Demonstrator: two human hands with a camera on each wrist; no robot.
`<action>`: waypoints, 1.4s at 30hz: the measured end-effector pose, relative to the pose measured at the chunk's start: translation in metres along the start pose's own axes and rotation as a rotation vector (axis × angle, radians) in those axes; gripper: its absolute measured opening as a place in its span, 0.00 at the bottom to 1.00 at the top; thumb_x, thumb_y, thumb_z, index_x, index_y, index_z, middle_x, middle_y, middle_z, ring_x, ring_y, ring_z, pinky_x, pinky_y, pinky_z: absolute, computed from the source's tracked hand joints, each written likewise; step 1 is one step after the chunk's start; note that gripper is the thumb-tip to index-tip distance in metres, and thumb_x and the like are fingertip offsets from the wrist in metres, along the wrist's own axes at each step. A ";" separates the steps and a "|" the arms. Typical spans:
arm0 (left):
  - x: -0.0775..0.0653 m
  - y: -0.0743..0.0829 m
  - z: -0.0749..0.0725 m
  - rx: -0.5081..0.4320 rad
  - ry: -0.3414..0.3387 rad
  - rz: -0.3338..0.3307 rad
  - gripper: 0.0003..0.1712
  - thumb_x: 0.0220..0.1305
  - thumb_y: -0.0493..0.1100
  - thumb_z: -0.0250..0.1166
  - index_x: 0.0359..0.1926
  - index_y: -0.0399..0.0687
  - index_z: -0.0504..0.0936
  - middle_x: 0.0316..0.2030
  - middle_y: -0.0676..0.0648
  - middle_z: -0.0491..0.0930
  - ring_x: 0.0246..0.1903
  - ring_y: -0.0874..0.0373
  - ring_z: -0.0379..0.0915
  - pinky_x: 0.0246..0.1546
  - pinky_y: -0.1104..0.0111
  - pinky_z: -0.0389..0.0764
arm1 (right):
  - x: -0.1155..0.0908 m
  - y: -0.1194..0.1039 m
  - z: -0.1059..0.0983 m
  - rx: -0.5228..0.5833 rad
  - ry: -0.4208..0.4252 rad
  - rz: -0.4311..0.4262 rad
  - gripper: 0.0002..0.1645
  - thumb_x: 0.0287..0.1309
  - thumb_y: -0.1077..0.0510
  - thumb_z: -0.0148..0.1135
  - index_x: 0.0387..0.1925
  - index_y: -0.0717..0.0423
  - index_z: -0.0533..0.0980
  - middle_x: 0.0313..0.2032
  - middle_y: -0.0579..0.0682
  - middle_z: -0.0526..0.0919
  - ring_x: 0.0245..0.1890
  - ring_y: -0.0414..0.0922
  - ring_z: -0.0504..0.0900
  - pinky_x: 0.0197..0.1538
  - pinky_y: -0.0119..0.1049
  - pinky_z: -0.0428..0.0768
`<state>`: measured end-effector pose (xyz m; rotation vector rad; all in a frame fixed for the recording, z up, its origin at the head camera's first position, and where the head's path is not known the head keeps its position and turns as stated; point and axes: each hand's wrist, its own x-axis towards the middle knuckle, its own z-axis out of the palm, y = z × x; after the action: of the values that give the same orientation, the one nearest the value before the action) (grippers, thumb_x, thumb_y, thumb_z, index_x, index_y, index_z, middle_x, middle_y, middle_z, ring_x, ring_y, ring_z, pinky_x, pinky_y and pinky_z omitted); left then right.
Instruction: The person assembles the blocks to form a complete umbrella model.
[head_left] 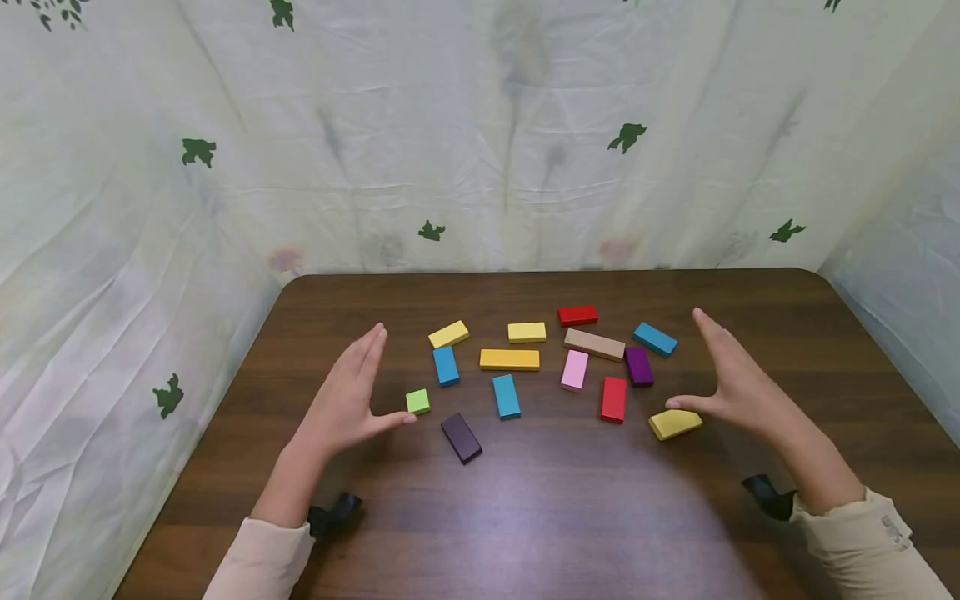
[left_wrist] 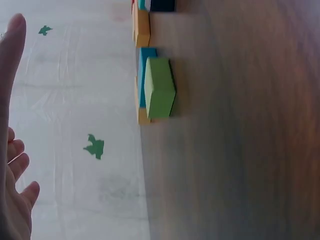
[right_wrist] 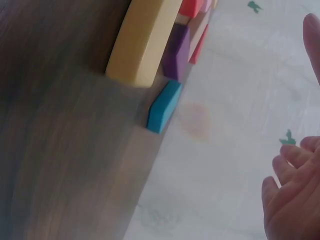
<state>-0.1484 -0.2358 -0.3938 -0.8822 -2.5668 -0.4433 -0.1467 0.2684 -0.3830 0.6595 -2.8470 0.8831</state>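
My left hand is held over the left side of the table, fingers straight and thumb stretched to the right, holding nothing. Closest to its thumb is a small green block, with a dark purple block to the right. On the other side, my right hand has its fingers extended and thumb pointing left, also holding nothing. Below that thumb lies a yellow block, which looks large in the right wrist view. A blue block and a purple block lie to the left of the right hand's fingers.
Between the hands several more blocks lie flat, among them a long orange-yellow block, a tan block, a pink block and a red block. The brown wooden table backs onto a pale curtain with green leaf shapes.
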 end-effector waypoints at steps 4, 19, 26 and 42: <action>-0.001 0.009 0.005 -0.036 -0.001 -0.032 0.64 0.44 0.77 0.52 0.69 0.40 0.41 0.67 0.41 0.46 0.64 0.46 0.45 0.60 0.55 0.51 | 0.002 -0.004 0.006 0.060 -0.020 0.021 0.70 0.36 0.43 0.73 0.69 0.54 0.35 0.67 0.60 0.42 0.64 0.62 0.44 0.55 0.64 0.52; 0.004 0.045 0.025 -0.307 -0.072 -0.199 0.66 0.39 0.63 0.70 0.70 0.49 0.39 0.68 0.47 0.43 0.66 0.53 0.39 0.58 0.51 0.56 | 0.008 -0.016 0.037 0.089 -0.007 -0.065 0.64 0.34 0.48 0.74 0.67 0.62 0.47 0.62 0.64 0.56 0.60 0.62 0.56 0.53 0.58 0.61; 0.007 0.058 0.037 -0.409 -0.092 -0.209 0.64 0.41 0.57 0.72 0.70 0.52 0.39 0.68 0.47 0.43 0.65 0.53 0.40 0.57 0.50 0.56 | 0.011 -0.020 0.050 0.133 -0.050 -0.044 0.60 0.35 0.50 0.75 0.64 0.66 0.51 0.62 0.63 0.57 0.61 0.61 0.56 0.54 0.57 0.61; 0.018 0.076 0.072 -0.469 -0.069 -0.198 0.58 0.43 0.54 0.72 0.69 0.49 0.45 0.66 0.45 0.50 0.64 0.53 0.45 0.57 0.53 0.57 | 0.013 -0.021 0.069 0.135 -0.081 -0.017 0.54 0.38 0.49 0.72 0.62 0.68 0.56 0.59 0.64 0.63 0.58 0.59 0.61 0.55 0.55 0.61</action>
<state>-0.1319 -0.1399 -0.4363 -0.7990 -2.6688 -1.1249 -0.1469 0.2095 -0.4261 0.7488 -2.8666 1.0780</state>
